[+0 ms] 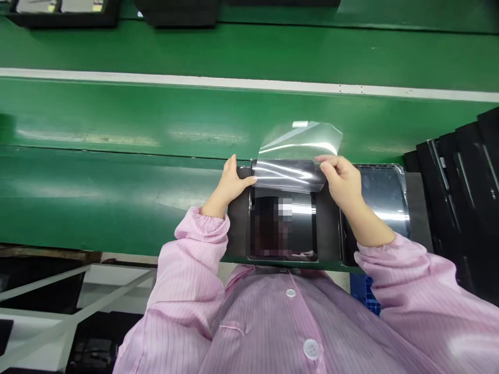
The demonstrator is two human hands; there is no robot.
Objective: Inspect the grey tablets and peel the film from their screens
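A dark glossy screen panel [286, 226] lies flat in a black tray [238, 223] at the table's near edge. Over its far part curls a clear plastic film [300, 143], lifted off the near part, with a small white tab at its far edge. My right hand [342, 179] pinches the right edge of this film between thumb and fingers. On the tray's left side, my left hand [233, 182] has its fingers apart, and its thumb tip touches the left edge of the panel or film; which of the two I cannot tell.
To the right, a second film-covered panel [384, 195] sits in a black tray, partly behind my right forearm. Several black trays [460, 187] are stacked at far right. Across the green table [117, 119] runs a white strip [171, 79]. More black trays [68, 18] stand at the back.
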